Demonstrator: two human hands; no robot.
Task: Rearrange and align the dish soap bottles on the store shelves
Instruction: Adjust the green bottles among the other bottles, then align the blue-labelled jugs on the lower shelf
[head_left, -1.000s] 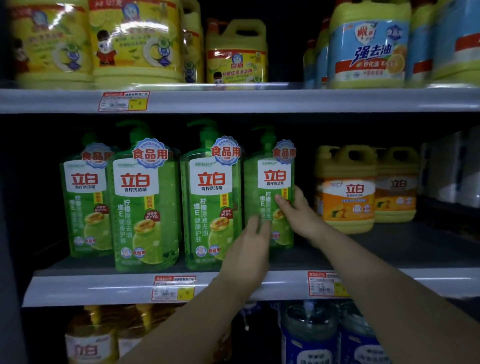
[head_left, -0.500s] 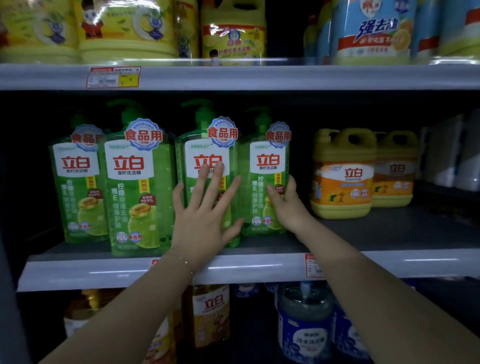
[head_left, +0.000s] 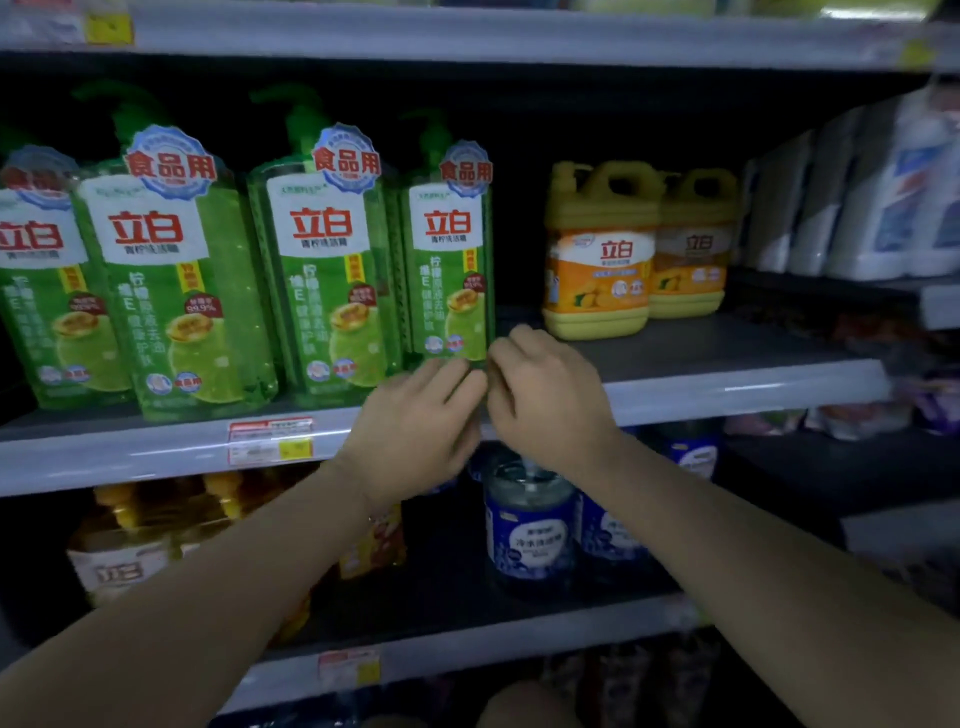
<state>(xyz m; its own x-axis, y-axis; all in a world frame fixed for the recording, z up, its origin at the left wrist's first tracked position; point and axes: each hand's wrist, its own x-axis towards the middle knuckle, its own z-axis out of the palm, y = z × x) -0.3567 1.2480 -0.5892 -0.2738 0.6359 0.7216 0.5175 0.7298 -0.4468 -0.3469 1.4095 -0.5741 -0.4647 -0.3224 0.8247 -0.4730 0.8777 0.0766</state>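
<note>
Meeting at the rightmost green bottle (head_left: 449, 270) base, left hand (head_left: 415, 426), right hand (head_left: 545, 400), hands loosely curled, grip unclear

I'm looking into a shop aisle, the cleaning-goods section of a supermarket. Grey metal shelves (head_left: 727, 387) run in tiers, and a printed red-and-yellow price tag (head_left: 270, 440) is clipped to the front edge of the middle one. Right above that tag stands a row of identical green dish soap bottles (head_left: 327, 275) with pump tops, labels facing out; further right of the tag sit matching yellow jugs (head_left: 597, 254), and below it blue-labelled jars (head_left: 527, 530).
</note>
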